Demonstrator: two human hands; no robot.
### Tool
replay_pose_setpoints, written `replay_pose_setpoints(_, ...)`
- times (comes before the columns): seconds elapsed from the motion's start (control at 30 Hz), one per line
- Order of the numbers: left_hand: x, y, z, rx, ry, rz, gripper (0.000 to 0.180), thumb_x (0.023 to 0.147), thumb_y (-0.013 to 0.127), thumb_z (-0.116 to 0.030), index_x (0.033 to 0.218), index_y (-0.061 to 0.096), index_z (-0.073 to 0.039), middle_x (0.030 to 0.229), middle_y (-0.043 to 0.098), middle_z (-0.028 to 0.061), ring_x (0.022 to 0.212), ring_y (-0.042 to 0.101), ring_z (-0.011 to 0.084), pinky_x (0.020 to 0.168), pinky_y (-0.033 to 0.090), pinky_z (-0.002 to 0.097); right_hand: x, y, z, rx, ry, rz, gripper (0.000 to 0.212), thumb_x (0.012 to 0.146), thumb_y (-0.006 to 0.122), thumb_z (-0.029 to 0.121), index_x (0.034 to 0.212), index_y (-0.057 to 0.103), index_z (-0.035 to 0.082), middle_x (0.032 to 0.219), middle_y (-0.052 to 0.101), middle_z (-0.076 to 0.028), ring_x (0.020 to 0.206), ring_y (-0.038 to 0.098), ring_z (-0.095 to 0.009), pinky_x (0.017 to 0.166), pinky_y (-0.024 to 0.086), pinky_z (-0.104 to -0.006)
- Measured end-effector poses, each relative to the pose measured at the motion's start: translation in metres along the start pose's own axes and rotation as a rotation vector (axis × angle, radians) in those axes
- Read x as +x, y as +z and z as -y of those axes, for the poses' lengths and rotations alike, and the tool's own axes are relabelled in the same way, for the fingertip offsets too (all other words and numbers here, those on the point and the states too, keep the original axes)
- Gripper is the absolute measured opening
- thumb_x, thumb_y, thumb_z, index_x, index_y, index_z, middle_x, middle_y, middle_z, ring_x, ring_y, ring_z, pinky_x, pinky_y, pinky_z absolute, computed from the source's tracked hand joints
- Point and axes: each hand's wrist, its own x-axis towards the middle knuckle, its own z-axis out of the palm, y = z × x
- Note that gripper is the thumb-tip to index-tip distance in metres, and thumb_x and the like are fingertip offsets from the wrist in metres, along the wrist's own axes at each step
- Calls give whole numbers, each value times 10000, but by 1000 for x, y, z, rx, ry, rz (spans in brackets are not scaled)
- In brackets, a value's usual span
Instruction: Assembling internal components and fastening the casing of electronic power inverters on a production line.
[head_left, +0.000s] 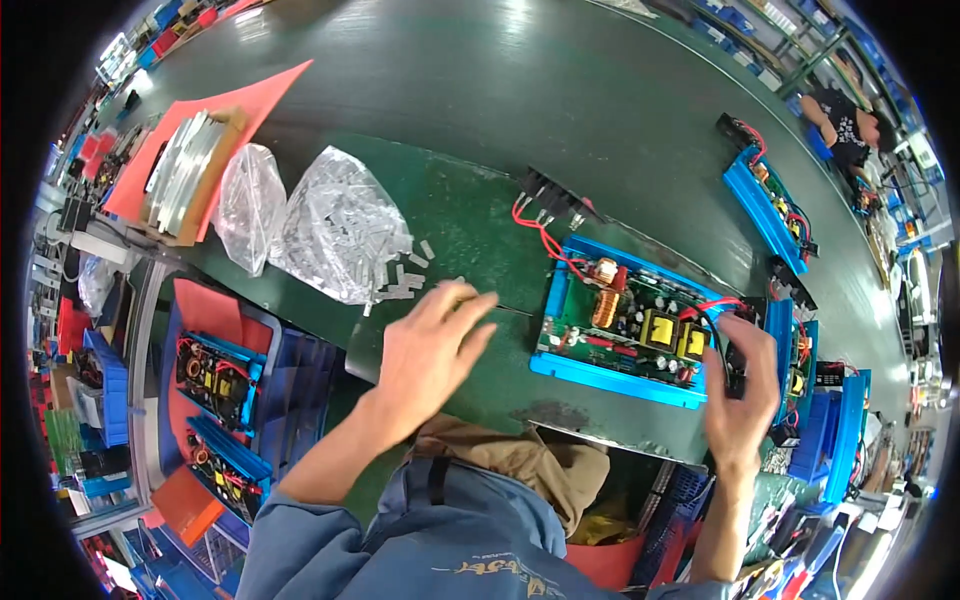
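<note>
In front of me lies a circuit unit [640, 343] in a blue metal case, its coils and yellow transformers exposed. Red wires join its left end to a black socket panel [553, 194]. My right hand [742, 385] curls round the unit's right end, where red and black wires run; the fingertips are partly hidden. My left hand [432, 345], fingers apart and with nothing visible in it, hovers beside small grey pieces [403, 283]. These pieces lie at the mouth of a clear plastic bag [335, 220] that contains many more.
A second clear bag [247, 205] leans by a cardboard box [185, 180] of metal strips. More blue units [765, 210] stand at the right. Left of the bench, a bin [175, 375] holds several units with red sheets. A person [845, 125] is at the far right.
</note>
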Motion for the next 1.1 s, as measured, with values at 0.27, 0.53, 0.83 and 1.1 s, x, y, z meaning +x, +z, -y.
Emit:
replay_pose_setpoints(0.27, -16, -7, 55, 32, 311, 281, 240, 807, 722, -52, 1038, 685, -105, 1067, 648, 11, 906, 664, 207, 741, 564, 335, 75, 166, 64, 150, -678, 412, 207, 823, 710, 11, 1024, 680, 51, 929, 659, -74, 895, 636, -278, 788, 530, -407)
replay_pose_setpoints(0.53, -43, -41, 50, -512, -205, 5, 86, 980, 563, 20, 1050, 611, 6, 1068, 626, 142, 838, 634, 172, 725, 505, 276, 66, 211, 74, -4, -508, 482, 157, 789, 684, 67, 896, 580, 19, 906, 580, -130, 885, 631, -325, 730, 544, -426)
replay_pose_setpoints(0.83, -14, -23, 7, -1007, -309, 130, 139, 947, 627, 24, 1078, 617, 69, 1103, 573, 148, 858, 700, 225, 787, 584, 316, -9, 99, 70, 483, 14, 288, 213, 945, 640, -18, 1156, 643, 12, 941, 659, -126, 818, 679, -230, 654, 531, -318)
replay_pose_setpoints(1.1, 9, 25, -75, -1153, -500, 371, 226, 956, 683, -31, 1133, 590, 74, 1014, 710, 184, 921, 728, 237, 822, 622, 350, -95, 42, 14, 869, 772, 122, 110, 974, 651, 12, 1079, 660, -19, 998, 687, -83, 872, 674, -120, 747, 546, -259)
